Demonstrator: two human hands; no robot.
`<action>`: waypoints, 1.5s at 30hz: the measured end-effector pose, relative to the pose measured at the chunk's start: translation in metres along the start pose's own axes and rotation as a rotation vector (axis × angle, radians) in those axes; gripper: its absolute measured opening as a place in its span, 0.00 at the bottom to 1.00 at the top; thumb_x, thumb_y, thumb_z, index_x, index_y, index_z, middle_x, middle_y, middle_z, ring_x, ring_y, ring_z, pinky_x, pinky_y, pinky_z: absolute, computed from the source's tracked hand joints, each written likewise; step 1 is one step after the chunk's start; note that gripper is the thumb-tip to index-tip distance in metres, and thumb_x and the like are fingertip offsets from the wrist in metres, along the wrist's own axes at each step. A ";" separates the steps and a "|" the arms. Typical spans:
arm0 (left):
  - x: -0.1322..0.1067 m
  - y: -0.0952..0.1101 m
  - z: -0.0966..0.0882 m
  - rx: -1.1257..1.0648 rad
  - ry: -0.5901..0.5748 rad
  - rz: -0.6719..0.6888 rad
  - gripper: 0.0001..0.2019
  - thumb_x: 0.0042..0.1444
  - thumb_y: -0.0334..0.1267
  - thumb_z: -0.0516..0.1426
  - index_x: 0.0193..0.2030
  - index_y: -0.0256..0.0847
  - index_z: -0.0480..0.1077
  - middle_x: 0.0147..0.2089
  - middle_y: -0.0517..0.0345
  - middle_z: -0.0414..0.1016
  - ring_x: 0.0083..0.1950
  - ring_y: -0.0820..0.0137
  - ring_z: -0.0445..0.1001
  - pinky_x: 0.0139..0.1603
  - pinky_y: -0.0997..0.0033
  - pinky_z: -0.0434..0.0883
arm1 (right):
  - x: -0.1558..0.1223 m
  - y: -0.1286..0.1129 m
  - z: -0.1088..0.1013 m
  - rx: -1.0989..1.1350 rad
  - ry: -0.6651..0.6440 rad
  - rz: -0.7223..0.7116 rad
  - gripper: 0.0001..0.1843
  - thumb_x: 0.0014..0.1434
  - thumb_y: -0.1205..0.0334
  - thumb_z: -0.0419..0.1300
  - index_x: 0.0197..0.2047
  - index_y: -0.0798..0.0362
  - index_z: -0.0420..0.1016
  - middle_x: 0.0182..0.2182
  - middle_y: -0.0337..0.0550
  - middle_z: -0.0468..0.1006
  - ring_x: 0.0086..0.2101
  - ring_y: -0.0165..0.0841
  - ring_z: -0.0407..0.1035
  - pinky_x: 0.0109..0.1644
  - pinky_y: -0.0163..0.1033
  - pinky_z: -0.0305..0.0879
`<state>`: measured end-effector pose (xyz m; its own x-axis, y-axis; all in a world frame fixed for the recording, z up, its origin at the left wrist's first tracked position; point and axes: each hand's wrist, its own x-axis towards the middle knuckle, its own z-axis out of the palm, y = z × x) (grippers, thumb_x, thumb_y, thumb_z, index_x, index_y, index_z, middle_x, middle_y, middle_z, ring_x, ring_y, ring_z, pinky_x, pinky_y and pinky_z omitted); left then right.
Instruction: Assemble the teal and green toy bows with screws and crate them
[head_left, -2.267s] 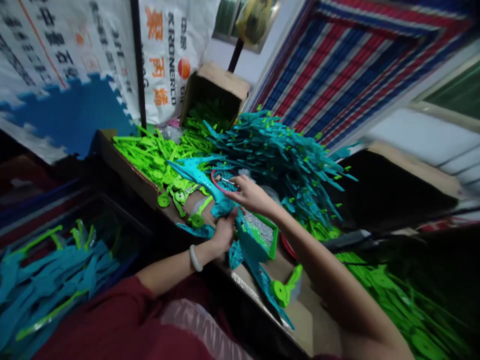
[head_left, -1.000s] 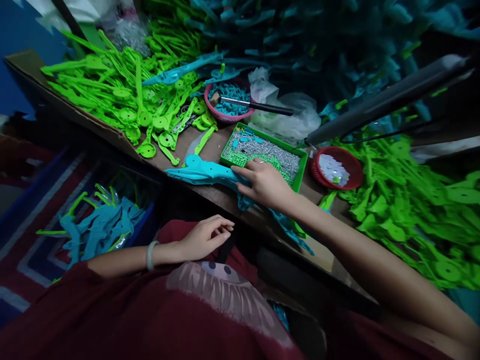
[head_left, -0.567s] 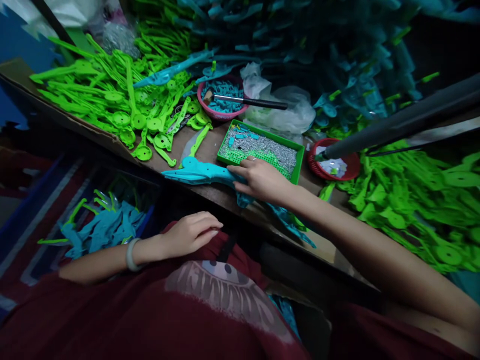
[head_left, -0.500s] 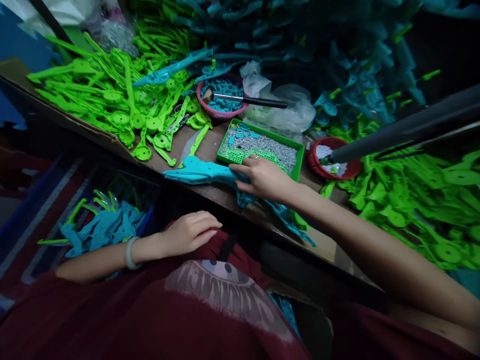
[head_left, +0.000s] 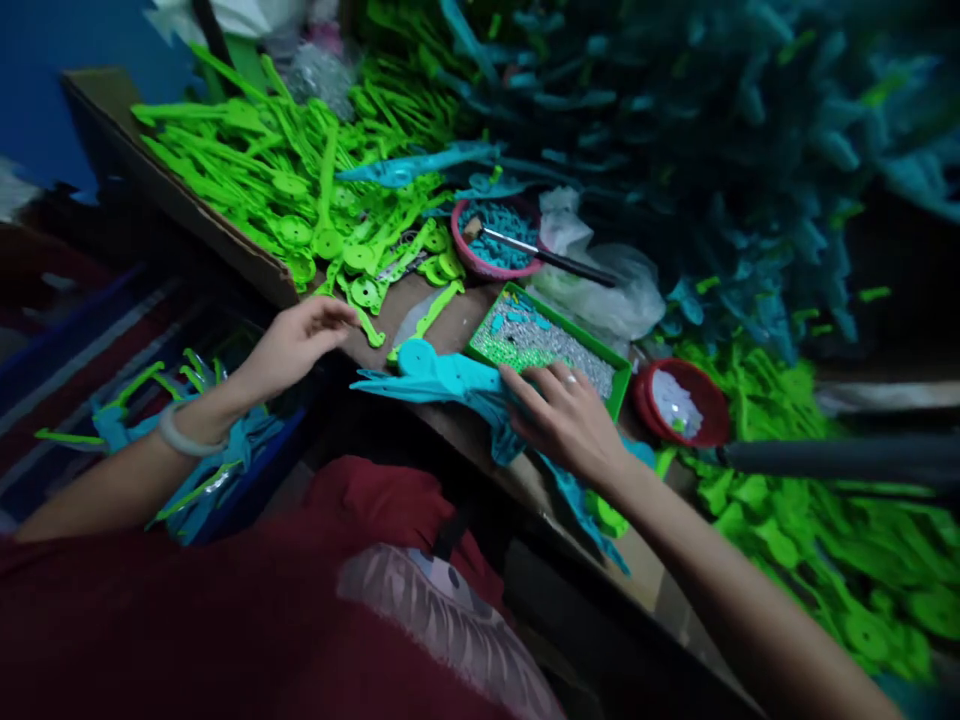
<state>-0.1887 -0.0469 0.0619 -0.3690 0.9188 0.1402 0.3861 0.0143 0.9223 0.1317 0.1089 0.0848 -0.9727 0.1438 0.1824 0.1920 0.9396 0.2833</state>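
Note:
My left hand (head_left: 304,335) is raised at the table's front edge beside a pile of bright green plastic parts (head_left: 292,215). Its fingers are loosely bent and apart, with nothing visible in them. My right hand (head_left: 566,415) lies over a long turquoise plastic piece (head_left: 442,375) with a rounded end, fingers spread. Some fingertips reach past this piece to the near side of a green tray (head_left: 624,385). Small silvery pieces (head_left: 574,350), probably screws, fill the tray, with a few turquoise bits on top. Whatever is under the right fingertips is hidden.
Behind the tray stands a pink bowl (head_left: 499,272) of small turquoise parts, a brush (head_left: 540,252) lying across it. A red basket (head_left: 705,405) holds white pieces. Turquoise parts (head_left: 750,200) heap at the back, green ones (head_left: 817,540) at right. A cardboard wall (head_left: 210,215) edges the left.
My left hand has risen from my lap leftward to the table edge by the green parts. My right hand stays over the turquoise piece, its fingers more bent. The view has shifted.

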 end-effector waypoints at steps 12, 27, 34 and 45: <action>0.029 -0.003 0.039 -0.542 -0.845 0.209 0.13 0.59 0.35 0.61 0.50 0.40 0.76 0.47 0.51 0.79 0.47 0.65 0.77 0.49 0.71 0.72 | -0.008 0.011 -0.021 0.124 0.099 -0.053 0.47 0.52 0.72 0.68 0.72 0.61 0.53 0.42 0.61 0.78 0.41 0.47 0.71 0.44 0.51 0.71; -0.010 -0.027 0.048 -0.177 -0.187 0.538 0.07 0.66 0.35 0.55 0.48 0.39 0.69 0.46 0.43 0.79 0.47 0.64 0.79 0.46 0.68 0.75 | 0.008 0.002 -0.020 0.246 -0.094 -0.018 0.44 0.58 0.71 0.64 0.73 0.62 0.49 0.42 0.59 0.78 0.40 0.44 0.70 0.43 0.48 0.70; -0.022 -0.042 0.024 0.057 0.012 0.407 0.18 0.59 0.24 0.57 0.54 0.39 0.67 0.56 0.45 0.73 0.56 0.64 0.74 0.54 0.62 0.74 | 0.003 -0.002 -0.007 0.148 -0.108 -0.015 0.44 0.58 0.69 0.64 0.73 0.62 0.48 0.42 0.58 0.78 0.39 0.44 0.70 0.43 0.47 0.68; -0.040 -0.053 0.038 -0.021 0.177 0.125 0.12 0.61 0.24 0.53 0.49 0.39 0.69 0.49 0.50 0.74 0.46 0.69 0.76 0.45 0.68 0.77 | 0.008 -0.005 0.003 0.175 -0.249 0.021 0.40 0.63 0.65 0.59 0.73 0.57 0.46 0.39 0.53 0.77 0.38 0.43 0.69 0.40 0.46 0.68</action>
<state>-0.1619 -0.0690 -0.0062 -0.4631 0.8292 0.3129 0.4214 -0.1046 0.9008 0.1225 0.1064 0.0822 -0.9749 0.2156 -0.0560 0.2085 0.9716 0.1118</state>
